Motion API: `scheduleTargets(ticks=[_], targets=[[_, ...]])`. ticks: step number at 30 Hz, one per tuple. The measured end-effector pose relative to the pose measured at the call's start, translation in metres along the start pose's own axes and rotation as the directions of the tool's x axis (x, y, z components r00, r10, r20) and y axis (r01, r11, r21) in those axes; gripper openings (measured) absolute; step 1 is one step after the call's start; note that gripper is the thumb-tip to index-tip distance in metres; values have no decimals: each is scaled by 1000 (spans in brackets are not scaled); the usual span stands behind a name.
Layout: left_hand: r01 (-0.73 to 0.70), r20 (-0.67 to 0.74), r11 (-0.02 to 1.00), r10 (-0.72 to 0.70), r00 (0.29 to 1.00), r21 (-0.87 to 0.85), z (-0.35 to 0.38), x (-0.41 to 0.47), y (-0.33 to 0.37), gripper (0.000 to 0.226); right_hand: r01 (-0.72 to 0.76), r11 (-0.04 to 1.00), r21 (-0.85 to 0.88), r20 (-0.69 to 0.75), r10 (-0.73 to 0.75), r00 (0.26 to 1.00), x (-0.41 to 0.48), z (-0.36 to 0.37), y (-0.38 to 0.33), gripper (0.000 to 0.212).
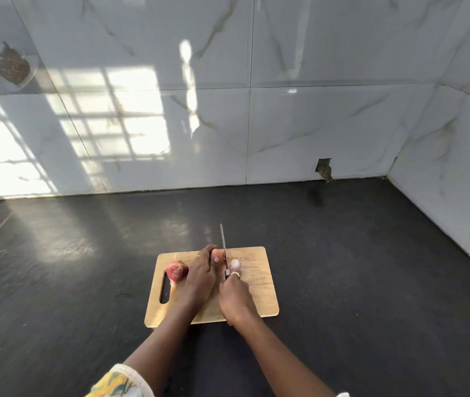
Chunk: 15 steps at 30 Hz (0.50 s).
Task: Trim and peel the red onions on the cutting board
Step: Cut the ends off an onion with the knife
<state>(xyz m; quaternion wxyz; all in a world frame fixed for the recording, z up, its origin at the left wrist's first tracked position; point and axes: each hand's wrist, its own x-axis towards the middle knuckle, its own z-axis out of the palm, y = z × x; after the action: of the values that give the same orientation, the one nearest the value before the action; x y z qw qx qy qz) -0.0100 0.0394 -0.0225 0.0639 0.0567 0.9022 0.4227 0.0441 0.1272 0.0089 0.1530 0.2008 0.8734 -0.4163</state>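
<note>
A wooden cutting board (259, 293) lies on the dark counter. My left hand (200, 275) presses down on a red onion (217, 255) near the board's far edge; only its top shows past my fingers. My right hand (235, 299) grips the handle of a knife (223, 245), whose blade stands on edge just right of that onion, pointing away from me. A cut-off onion piece (235, 263) lies right of the blade. A second, whole red onion (177, 271) with its skin on rests at the board's left, beside the handle slot.
The dark counter (84, 282) extends around the board on all sides. White marble-tiled walls (285, 124) rise behind and to the right, meeting in a corner at the far right. A small hole (324, 167) sits low in the back wall.
</note>
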Motion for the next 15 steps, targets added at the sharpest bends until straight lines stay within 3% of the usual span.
scheduleTargets(ticks=[5,11,15], targets=[[-14,-41,1000,14,999,-12,0,-4,13,35,-28,980,195,36,22,999,12,-4,-6,35],[10,-76,1000,-10,997,-7,2,-5,14,38,-38,965,260,121,7,993,-3,-7,1,21],[43,-82,999,-45,996,-17,3,-4,11,37,-35,963,267,89,12,996,1,-6,-6,30]])
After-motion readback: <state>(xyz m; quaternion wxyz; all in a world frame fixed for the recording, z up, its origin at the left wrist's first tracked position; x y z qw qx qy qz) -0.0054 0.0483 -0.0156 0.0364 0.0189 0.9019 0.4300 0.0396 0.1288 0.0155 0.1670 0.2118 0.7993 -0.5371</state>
